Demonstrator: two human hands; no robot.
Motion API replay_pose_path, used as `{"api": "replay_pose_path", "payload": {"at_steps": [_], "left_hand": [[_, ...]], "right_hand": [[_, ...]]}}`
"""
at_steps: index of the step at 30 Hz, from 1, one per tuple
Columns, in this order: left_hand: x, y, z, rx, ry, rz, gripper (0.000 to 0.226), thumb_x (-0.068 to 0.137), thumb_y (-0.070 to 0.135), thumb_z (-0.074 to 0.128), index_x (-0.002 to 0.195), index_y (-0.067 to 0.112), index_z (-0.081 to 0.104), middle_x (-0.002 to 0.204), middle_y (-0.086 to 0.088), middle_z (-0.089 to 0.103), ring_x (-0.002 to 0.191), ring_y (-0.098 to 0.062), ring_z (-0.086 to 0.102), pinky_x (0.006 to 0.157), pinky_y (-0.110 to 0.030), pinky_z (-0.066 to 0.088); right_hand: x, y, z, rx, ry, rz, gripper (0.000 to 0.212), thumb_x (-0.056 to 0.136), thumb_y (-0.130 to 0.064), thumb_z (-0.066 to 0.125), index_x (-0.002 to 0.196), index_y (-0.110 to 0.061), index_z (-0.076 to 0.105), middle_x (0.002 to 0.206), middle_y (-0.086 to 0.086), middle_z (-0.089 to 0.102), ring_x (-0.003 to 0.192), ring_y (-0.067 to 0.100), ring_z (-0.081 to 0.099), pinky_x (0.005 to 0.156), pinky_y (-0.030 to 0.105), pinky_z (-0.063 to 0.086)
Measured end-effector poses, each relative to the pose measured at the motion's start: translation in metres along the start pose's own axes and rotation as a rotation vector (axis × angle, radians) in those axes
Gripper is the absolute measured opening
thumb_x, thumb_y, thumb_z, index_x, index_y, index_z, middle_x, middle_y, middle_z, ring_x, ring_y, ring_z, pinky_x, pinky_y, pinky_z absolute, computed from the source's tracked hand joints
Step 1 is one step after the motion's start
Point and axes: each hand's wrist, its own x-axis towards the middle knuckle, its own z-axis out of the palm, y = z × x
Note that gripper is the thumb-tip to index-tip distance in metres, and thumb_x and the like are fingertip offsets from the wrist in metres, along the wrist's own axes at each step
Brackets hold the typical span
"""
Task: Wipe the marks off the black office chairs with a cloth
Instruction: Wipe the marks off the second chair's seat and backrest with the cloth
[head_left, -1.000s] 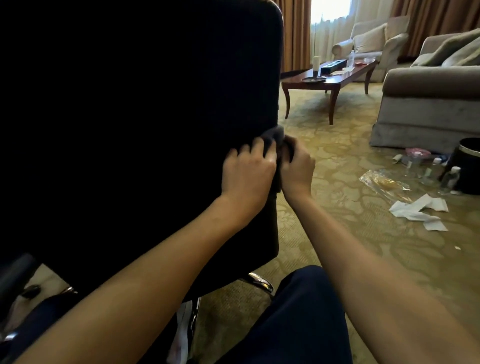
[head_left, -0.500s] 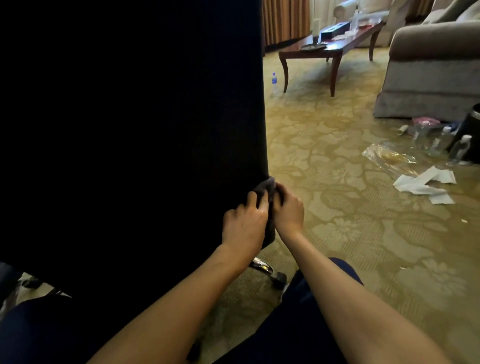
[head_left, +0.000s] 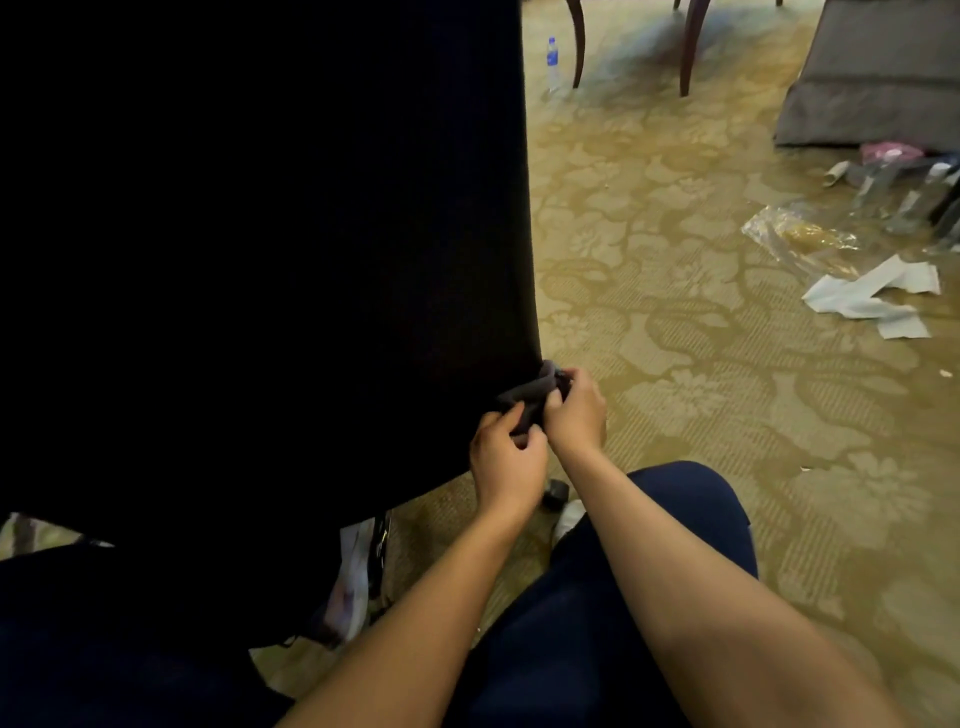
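Dark grey cloth is pinched by both the left hand and right hand at the black office chair back's lower right edge, so it could easily slide off onto the carpet.

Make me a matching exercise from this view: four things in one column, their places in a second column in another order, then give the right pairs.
Things:
1. cloth
2. water bottle
3. white paper scraps
4. clear plastic bag

Places:
A. upright on the carpet beside a table leg, far end
B. on the carpet just beyond the white paper scraps
C. held by both hands at the black office chair's lower right edge
D. on the carpet at right, nearer than the clear plastic bag

Pairs: 1-C, 2-A, 3-D, 4-B
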Motion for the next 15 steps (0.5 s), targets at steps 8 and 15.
{"api": "replay_pose_path", "payload": {"at_steps": [8, 15], "left_hand": [[-0.002, -0.028, 0.001, -0.382, 0.065, -0.236, 0.035, 0.094, 0.015, 0.064, 0.129, 0.011, 0.064, 0.135, -0.001, 0.055, 0.1, -0.004, 0.064, 0.068, -0.004, 0.047], [-0.011, -0.054, -0.031, -0.46, 0.145, -0.323, 0.025, 0.092, 0.025, 0.067, 0.116, 0.02, 0.071, 0.112, 0.008, 0.064, 0.092, 0.001, 0.059, 0.07, -0.007, 0.043]], "right_hand": [[-0.012, 0.002, 0.017, 0.506, -0.155, 0.49, 0.026, 0.092, -0.007, 0.043, 0.115, -0.018, 0.051, 0.1, 0.01, 0.061, 0.086, 0.029, 0.063, 0.075, 0.044, 0.057], [-0.04, -0.013, 0.055, 0.615, -0.133, 0.655, 0.032, 0.091, -0.026, 0.05, 0.122, -0.017, 0.049, 0.11, 0.014, 0.062, 0.095, 0.032, 0.065, 0.082, 0.048, 0.058]]}}
